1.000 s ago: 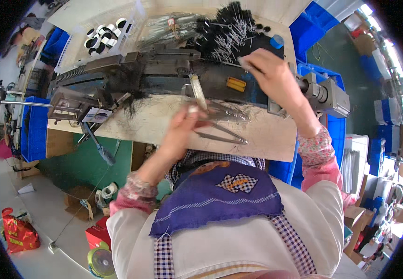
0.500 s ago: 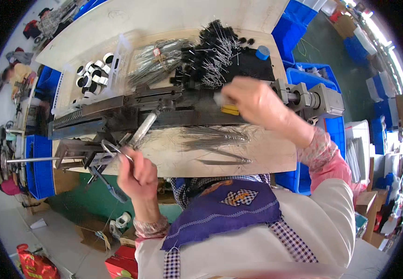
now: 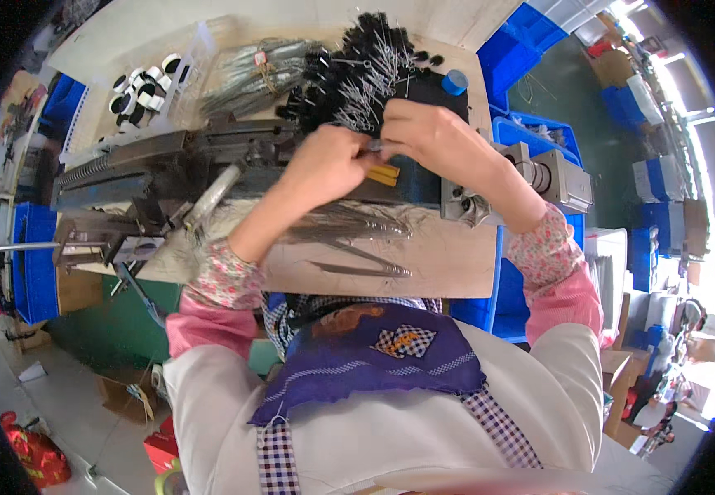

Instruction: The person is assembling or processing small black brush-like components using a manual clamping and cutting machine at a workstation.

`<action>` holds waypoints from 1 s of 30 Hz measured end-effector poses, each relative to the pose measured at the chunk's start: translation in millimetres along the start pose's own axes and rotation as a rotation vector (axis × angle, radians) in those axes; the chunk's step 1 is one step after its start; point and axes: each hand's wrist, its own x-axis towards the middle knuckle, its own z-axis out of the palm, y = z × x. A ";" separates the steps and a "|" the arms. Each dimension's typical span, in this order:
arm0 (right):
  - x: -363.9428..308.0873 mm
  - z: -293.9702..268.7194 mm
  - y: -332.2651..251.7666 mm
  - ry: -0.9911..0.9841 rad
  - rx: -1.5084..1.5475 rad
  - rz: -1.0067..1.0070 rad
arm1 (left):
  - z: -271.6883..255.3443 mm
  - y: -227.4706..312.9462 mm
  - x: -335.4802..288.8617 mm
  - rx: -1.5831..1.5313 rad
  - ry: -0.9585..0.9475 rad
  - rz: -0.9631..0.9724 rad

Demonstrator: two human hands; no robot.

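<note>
Two hands meet over the dark machine [image 3: 209, 157]; the left hand [image 3: 324, 165] and right hand [image 3: 423, 136] pinch one thin metal wire [image 3: 374, 146] between them; black brushes [image 3: 357, 74] lie at 12 o'clock.

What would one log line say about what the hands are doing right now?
left hand: pinching thin metal piece | right hand: pinching same piece | place: over dark machine | behind: pile of black brushes

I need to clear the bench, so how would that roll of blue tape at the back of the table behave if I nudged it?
The roll of blue tape lies flat on the table, so a nudge would probably slide it, not roll it. It looks small and hollow, so likely light. The pile of black wire brushes lies close beside it and might snag it.
</note>
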 end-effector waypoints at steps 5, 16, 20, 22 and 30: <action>28.1 25.4 -7.9 0.286 0.068 -0.028 | -40.6 9.6 -32.0 0.680 0.186 0.180; 64.0 50.1 -2.7 0.354 0.330 0.095 | -0.2 -35.2 -113.8 -2.429 0.149 -0.372; 62.9 48.2 -0.8 0.250 0.347 0.213 | -61.8 20.1 -76.4 -2.406 0.070 -0.358; 61.4 46.2 -4.2 0.244 0.354 0.248 | -61.3 23.1 -75.7 -2.470 0.099 -0.351; 66.7 51.8 -12.6 0.290 0.303 0.196 | 18.8 19.7 -81.5 -1.014 0.384 -0.531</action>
